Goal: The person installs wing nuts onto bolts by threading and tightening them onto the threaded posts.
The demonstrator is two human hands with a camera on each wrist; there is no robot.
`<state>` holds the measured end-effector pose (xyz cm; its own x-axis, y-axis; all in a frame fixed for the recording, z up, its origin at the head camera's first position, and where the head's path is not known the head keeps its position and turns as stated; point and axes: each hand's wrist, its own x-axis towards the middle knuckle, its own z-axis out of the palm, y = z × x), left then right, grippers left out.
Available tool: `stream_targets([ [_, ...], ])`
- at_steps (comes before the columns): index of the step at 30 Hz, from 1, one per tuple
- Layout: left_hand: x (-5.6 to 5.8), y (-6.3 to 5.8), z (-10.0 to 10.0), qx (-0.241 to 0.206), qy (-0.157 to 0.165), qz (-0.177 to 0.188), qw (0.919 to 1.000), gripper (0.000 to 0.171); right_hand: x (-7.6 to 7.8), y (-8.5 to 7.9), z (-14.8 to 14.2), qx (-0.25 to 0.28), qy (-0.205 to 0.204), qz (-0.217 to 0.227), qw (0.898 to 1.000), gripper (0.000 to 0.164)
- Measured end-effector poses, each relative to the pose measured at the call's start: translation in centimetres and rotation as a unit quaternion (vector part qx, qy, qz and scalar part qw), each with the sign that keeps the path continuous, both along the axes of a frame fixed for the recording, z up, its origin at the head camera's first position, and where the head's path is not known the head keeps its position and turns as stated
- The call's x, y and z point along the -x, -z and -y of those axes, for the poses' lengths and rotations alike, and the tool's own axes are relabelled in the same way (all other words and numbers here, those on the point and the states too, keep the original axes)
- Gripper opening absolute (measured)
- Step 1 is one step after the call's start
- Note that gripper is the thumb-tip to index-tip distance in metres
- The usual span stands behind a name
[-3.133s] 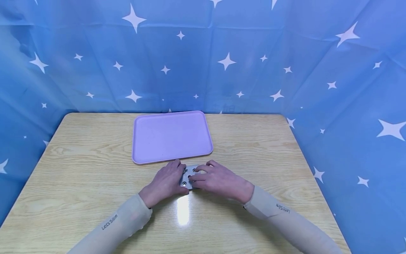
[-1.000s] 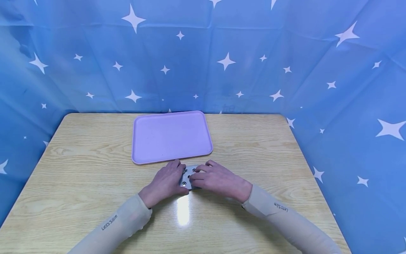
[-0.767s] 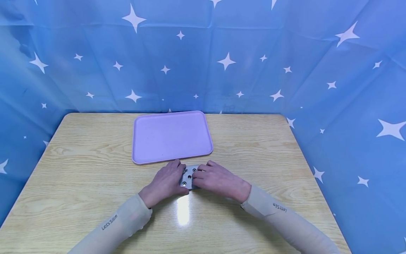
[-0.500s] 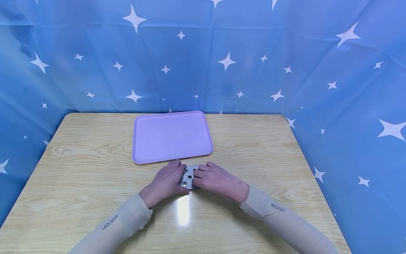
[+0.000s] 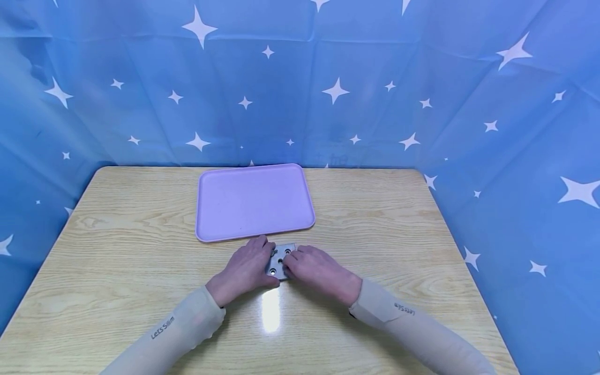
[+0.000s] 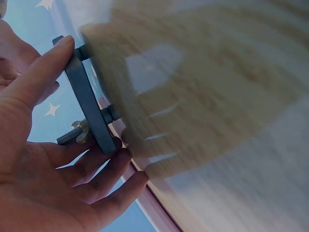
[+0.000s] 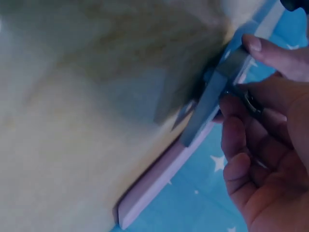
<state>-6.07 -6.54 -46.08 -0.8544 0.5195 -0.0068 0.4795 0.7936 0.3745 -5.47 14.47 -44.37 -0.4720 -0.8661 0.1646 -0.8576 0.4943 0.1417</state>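
Observation:
A grey metal plate (image 5: 282,254) with several round holes lies between both hands, raised off the table on dark feet seen in the left wrist view. My left hand (image 5: 246,268) grips its left side, with the thumb on the near edge and fingers at the far edge. A threaded bolt (image 6: 69,136) with a brassy wing nut (image 6: 82,130) sticks out of the plate beside those fingers. My right hand (image 5: 321,271) reaches over the plate's right half, fingers curled. In the right wrist view its thumb touches the plate end, and the fingers curl round a small dark metal piece (image 7: 250,100), partly hidden.
A purple tray (image 5: 255,203) lies just beyond the hands, towards the table's back edge. The wood-grain table (image 5: 375,219) spreads around them. A blue curtain (image 5: 300,78) with white stars stands behind and at both sides.
The right hand has shifted slightly left and its fingers have curled in further, uncovering the plate's far right corner. My left hand and the plate stay where they were.

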Motion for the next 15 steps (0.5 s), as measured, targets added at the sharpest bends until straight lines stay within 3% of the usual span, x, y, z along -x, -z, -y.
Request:
stream_targets([
  [6,0.0,0.1,0.0,0.0,0.0,0.0,1.0,0.08,-0.4,0.4,0.3,0.036,0.037,0.04,0.998,0.01],
  [10,-0.1,0.1,0.0,-0.002,0.002,0.0,1.0,0.079,-0.3,0.1,0.0,0.042,0.056,0.065,0.995,0.021],
  [12,-0.1,0.1,0.0,-0.002,0.003,-0.002,1.0,0.079,-0.1,-0.5,-0.3,0.036,0.053,0.061,0.996,0.033],
  [15,-0.1,0.1,0.1,-0.002,0.003,-0.003,1.0,0.078,0.3,-1.4,-1.1,0.005,0.02,0.053,0.998,0.039],
])
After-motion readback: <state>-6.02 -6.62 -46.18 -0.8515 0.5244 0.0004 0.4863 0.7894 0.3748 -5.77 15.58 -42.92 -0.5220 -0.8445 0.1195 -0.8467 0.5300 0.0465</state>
